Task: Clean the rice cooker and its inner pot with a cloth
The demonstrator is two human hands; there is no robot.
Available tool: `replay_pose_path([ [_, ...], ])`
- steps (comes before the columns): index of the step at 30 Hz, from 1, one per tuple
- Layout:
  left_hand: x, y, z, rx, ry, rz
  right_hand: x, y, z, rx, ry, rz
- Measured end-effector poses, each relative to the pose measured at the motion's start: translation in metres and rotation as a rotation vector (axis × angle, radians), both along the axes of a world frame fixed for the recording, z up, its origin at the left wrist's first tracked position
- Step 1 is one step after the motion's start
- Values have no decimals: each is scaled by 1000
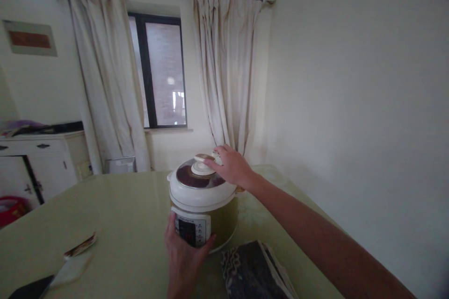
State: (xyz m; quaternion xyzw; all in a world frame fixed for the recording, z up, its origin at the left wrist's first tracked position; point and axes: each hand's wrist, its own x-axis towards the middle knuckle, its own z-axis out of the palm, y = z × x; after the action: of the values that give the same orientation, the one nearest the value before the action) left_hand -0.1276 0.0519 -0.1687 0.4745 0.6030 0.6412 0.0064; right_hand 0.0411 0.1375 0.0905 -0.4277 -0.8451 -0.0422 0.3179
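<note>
A white and olive electric cooker (224,215) stands on the pale green table (126,215). Its white lid (199,187) has a dark centre and a round knob (202,163). My right hand (231,166) rests on top of the lid, fingers curled round the knob. Low at the front, my left hand (182,259) cups the cooker's base beside the control panel (191,230), thumb on one side and fingers on the other.
A dark patterned book (254,271) lies just right of my left hand. At the table's left front lie a paper scrap (80,246) and a dark phone (30,288). Behind stand a white cabinet (38,163), curtains (115,79) and a window (161,70).
</note>
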Motion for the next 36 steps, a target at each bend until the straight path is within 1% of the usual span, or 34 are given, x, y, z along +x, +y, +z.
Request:
replay_pose_path([
  [2,-14,5,-2,-11,-40,-4,-33,16,12,-49,-124,-47],
  [4,-30,8,-1,-10,-101,-68,-62,27,18,-129,-251,-108],
  [7,-55,10,2,8,-143,-190,-97,37,20,-197,-350,-178],
  [9,-69,11,3,12,-130,-218,-113,41,18,-198,-358,-203],
  [11,-78,11,2,4,-112,-234,-124,44,15,-192,-371,-221],
  [15,-80,11,-1,16,-105,-268,-128,49,9,-149,-404,-209],
  [18,-77,10,-1,28,-119,-266,-120,50,7,-105,-433,-165],
  [24,-77,13,-2,37,-107,-261,-104,51,10,-59,-484,-103],
  [27,-77,14,-2,48,-106,-260,-102,51,12,-54,-500,-97],
  [36,-77,13,-2,8,-121,-266,-109,49,15,-64,-516,-116],
])
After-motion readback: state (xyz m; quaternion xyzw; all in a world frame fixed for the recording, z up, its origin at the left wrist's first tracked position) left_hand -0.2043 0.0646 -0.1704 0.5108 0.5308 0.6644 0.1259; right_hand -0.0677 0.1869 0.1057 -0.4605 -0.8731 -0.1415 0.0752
